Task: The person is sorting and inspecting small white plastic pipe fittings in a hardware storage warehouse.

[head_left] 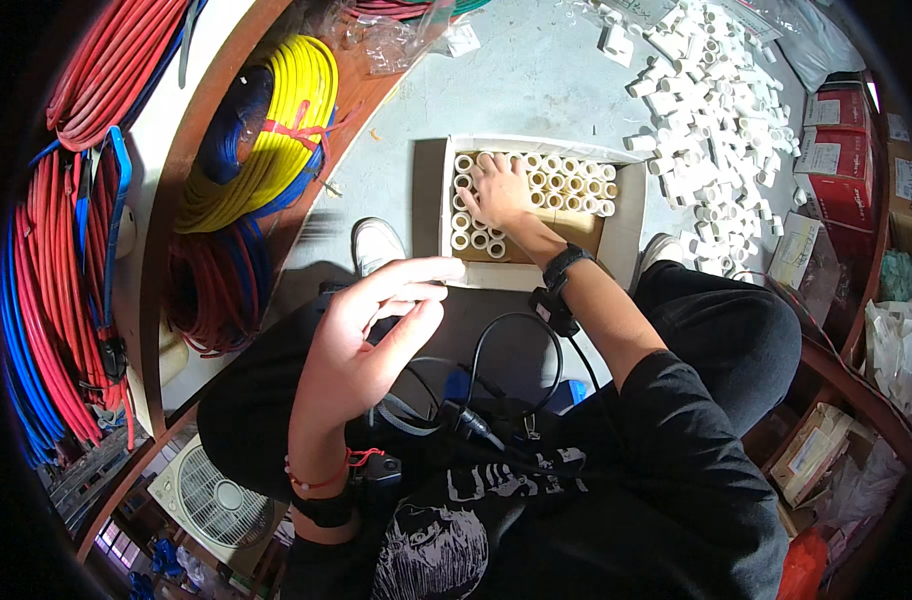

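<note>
Fittings (573, 185) (several, perhaps) beneath right hand (500, 195)

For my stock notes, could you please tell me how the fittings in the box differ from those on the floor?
The boxed fittings stand on end in rows; the floor fittings lie scattered at many angles. The boxed fittings are fewer than the floor fittings. Both include short, whitish, open-ended tubes.

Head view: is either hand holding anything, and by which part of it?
The left hand holds nothing visible. The right hand covers some white fittings; whether it grips one cannot be told.
</note>
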Demonstrator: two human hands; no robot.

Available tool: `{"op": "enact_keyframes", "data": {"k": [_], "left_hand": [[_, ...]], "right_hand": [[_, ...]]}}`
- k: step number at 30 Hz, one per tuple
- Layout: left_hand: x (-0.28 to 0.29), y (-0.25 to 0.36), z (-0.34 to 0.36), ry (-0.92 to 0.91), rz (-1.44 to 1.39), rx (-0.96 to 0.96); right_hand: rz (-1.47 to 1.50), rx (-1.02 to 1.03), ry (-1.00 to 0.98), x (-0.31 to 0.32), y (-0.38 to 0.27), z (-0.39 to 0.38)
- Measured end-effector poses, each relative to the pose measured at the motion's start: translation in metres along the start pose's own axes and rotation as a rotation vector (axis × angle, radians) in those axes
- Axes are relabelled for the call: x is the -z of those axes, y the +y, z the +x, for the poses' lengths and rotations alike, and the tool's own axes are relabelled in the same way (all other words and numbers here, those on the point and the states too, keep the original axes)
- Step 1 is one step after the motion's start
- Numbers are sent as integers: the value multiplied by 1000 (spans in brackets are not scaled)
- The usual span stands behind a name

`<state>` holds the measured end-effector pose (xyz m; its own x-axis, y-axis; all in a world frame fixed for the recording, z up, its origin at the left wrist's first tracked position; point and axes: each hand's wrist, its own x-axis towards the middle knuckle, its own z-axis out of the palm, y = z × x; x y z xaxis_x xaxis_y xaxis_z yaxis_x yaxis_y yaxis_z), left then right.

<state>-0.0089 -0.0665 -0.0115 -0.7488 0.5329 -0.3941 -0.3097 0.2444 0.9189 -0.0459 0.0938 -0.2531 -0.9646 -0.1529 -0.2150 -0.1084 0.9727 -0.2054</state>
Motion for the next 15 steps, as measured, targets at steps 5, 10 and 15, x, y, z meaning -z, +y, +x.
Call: {"op": "enact_keyframes", "data": {"k": [5,10,15], "left_hand": [[-1,3,0,5,-6,27],[-1,3,1,1,6,42],[-3,3,1,11,-1,54]], "right_hand": [[-31,139,-59,2,-12,3],[-88,103,-162,6,-11,11],[-101,69,-105,-6,-12,13]]}}
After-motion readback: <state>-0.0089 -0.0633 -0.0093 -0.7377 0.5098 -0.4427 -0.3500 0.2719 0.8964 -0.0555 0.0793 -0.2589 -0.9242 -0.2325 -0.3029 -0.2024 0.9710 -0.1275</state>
